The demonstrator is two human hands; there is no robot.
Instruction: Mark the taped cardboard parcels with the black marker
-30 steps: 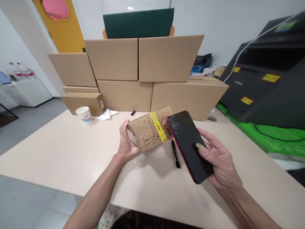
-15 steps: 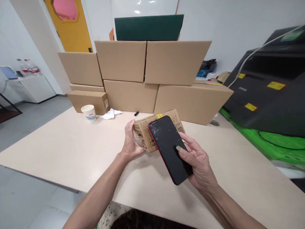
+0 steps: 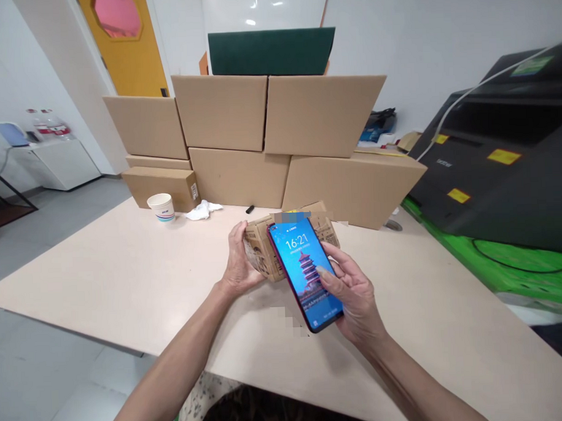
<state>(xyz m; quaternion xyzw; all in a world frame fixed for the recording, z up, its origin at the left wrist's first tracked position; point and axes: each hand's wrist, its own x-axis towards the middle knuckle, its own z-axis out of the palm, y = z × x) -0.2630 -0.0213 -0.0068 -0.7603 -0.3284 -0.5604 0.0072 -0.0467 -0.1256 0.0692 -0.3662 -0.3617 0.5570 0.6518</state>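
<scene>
My right hand (image 3: 353, 297) grips a red-edged phone (image 3: 304, 271) above the table, thumb resting on its lit blue screen with a clock and a tower picture. My left hand (image 3: 237, 261) clasps the left end of a small printed cardboard box (image 3: 264, 248) with a yellow strip, resting on the beige table (image 3: 103, 272). The phone hangs in front of the box and hides much of it.
Large cardboard boxes (image 3: 278, 143) are stacked along the table's far edge, a dark green box on top. A paper cup (image 3: 161, 208), a crumpled white tissue (image 3: 202, 209) and a small black cap (image 3: 250, 209) lie before them. A black printer (image 3: 505, 160) on green matting stands at right.
The phone has moved left, in front of the small box, and its screen went from dark to lit. The black marker on the table is now hidden. My left hand stays on the box.
</scene>
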